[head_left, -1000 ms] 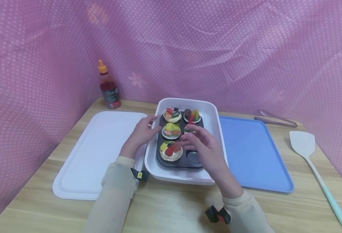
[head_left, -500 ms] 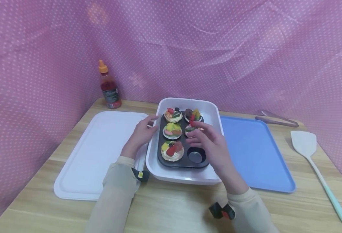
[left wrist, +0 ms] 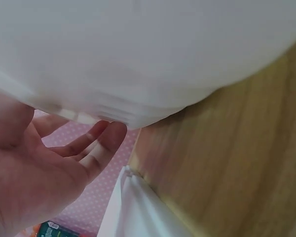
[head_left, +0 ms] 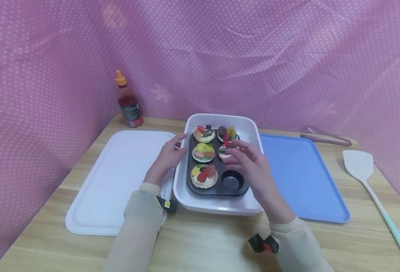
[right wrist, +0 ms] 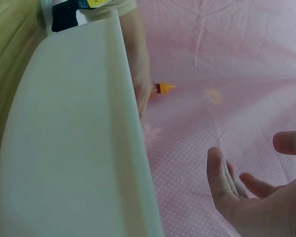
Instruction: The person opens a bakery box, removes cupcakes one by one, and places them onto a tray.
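In the head view, a white basin (head_left: 217, 207) holds a dark muffin tin (head_left: 217, 190). Several toy cream tarts with fruit toppings sit in its cups, among them a strawberry-topped one (head_left: 204, 178) at the front left. The front right cup (head_left: 232, 180) has no tart. My left hand (head_left: 166, 155) is at the basin's left rim; in the left wrist view its fingertips (left wrist: 116, 131) touch the outer wall. Over the tin's right side hovers my right hand (head_left: 254, 166), fingers loosely bent and holding nothing. It partly hides the middle right tart (head_left: 223, 152).
A white tray (head_left: 118, 181) lies left of the basin, and a blue tray (head_left: 305, 177) lies right. At the back left stands a sauce bottle (head_left: 130, 105). Tongs (head_left: 326, 139) and a white turner (head_left: 360, 166) lie at the right. A pink dotted curtain (head_left: 200, 56) surrounds the table.
My right hand has drawn a little to the right, uncovering more of the front right cup and the middle right tart. My left hand keeps its place at the rim.
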### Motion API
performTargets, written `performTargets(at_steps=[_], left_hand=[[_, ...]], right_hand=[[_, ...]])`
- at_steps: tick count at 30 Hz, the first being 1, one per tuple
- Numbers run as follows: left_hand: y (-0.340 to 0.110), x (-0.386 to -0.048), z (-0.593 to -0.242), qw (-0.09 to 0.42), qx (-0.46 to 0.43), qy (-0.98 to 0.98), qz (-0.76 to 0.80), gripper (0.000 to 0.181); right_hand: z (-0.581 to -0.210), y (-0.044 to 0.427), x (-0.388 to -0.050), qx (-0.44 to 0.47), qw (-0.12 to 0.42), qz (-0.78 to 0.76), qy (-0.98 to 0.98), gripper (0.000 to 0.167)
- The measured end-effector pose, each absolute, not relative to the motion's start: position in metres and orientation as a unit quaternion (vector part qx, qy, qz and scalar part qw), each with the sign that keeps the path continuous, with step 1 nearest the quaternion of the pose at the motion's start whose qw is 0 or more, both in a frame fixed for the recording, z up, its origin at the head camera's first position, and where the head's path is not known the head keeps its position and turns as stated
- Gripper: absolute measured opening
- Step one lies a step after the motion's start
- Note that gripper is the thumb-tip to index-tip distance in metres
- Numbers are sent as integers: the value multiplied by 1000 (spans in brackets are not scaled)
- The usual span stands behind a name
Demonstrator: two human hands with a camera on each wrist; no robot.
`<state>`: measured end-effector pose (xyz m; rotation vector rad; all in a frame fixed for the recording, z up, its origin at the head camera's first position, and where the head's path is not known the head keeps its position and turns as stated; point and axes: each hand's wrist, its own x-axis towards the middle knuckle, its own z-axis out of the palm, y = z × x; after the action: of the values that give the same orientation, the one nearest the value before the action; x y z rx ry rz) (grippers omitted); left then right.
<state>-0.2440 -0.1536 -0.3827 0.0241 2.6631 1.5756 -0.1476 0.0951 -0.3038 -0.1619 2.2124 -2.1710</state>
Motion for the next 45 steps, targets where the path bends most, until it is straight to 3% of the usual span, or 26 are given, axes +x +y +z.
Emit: performTargets(at_steps=[9,19,26,45], left_hand=[[-153,-244,-386,-1,7,858,514,56],[-154,-245,-392,-23,-19,846,533,55],[-152,-246,-394,-26,-30,833,552,54],[-143,-244,-397,-26,-40,828,559,51]], right_hand=[[-284,98,-156,-47,-7,-714,699,43],[-268,93,-195,-97,-34,-677,729,49],[-266,83,-220,-110,-23,-650,752,51],[-312,72,-282,-69,26,-567,820,65]])
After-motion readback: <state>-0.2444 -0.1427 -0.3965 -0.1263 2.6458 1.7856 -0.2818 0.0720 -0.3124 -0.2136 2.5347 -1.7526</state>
